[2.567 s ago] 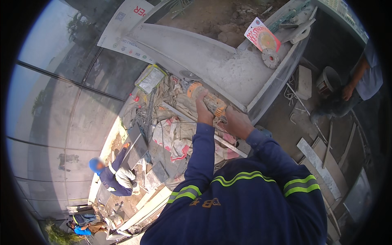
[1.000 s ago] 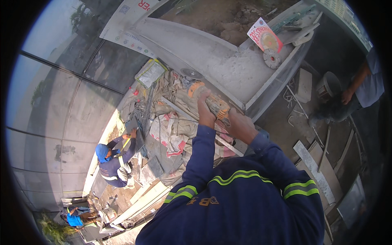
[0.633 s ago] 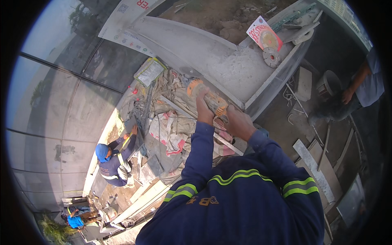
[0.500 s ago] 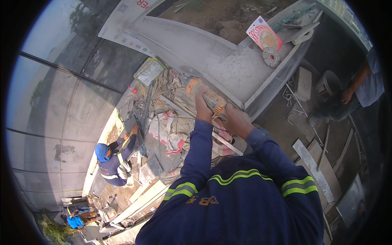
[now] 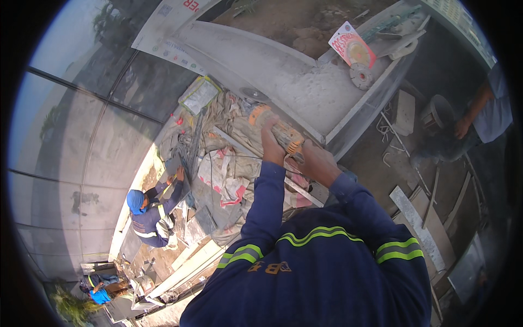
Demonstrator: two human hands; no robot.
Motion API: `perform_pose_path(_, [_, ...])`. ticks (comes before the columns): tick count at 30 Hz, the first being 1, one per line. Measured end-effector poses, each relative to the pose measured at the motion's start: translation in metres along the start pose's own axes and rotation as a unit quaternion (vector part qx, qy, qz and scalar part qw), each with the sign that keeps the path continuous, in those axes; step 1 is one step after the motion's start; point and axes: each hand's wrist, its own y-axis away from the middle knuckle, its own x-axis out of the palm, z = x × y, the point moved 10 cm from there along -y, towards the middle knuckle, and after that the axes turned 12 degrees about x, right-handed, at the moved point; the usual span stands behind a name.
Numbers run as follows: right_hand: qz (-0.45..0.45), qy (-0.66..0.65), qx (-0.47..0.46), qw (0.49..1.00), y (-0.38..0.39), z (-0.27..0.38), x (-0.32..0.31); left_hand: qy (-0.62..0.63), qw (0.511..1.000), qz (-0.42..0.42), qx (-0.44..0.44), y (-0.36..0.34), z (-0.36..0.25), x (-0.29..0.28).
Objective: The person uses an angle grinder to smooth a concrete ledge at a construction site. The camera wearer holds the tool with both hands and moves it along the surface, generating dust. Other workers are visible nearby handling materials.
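I hold an orange, dusty angle grinder [image 5: 279, 131] with both hands, at the near edge of a grey stone ledge [image 5: 256, 62]. My left hand [image 5: 271, 143] is wrapped round the middle of its body, close behind the orange head. Round the rear end, by the orange vents, my right hand [image 5: 317, 162] is closed. The grinder's round disc [image 5: 254, 95] lies along the ledge's edge; whether it touches the stone I cannot tell. A thin dark cable shows below the tool, over the crumpled sacks [image 5: 223, 177].
On the ledge lie a cutting disc [image 5: 361, 76] and a red-and-white card [image 5: 348, 44]. One person [image 5: 152, 212] crouches at the left by a dark slab; another person [image 5: 487, 109] is at the right beside a bucket [image 5: 437, 113]. Boards [image 5: 419, 226] lie lower right; glass panels [image 5: 81, 136] rise left.
The grinder's disc shows more distinctly now than before. Both hands keep their grip, with barely any shift. The crouching person at the left has moved an arm slightly.
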Motion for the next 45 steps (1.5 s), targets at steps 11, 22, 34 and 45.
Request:
perform_pose_path(11, [0.023, 0.004, 0.033, 0.999, 0.013, -0.001, -0.010, -0.005, 1.000, -0.019, 0.018, 0.007, 0.001, -0.004])
perform_pose_path(22, [0.003, -0.012, 0.000, 1.000, -0.010, -0.004, 0.006, -0.004, 1.000, -0.008, 0.012, -0.009, 0.000, -0.003])
perform_pose_path(34, [-0.015, -0.012, -0.008, 1.000, -0.006, -0.003, 0.001, 0.011, 1.000, -0.014, 0.016, -0.006, 0.000, 0.000])
perform_pose_path(45, [-0.008, 0.009, -0.005, 1.000, 0.014, -0.003, -0.007, 0.002, 1.000, -0.014, 0.023, 0.006, 0.003, -0.005])
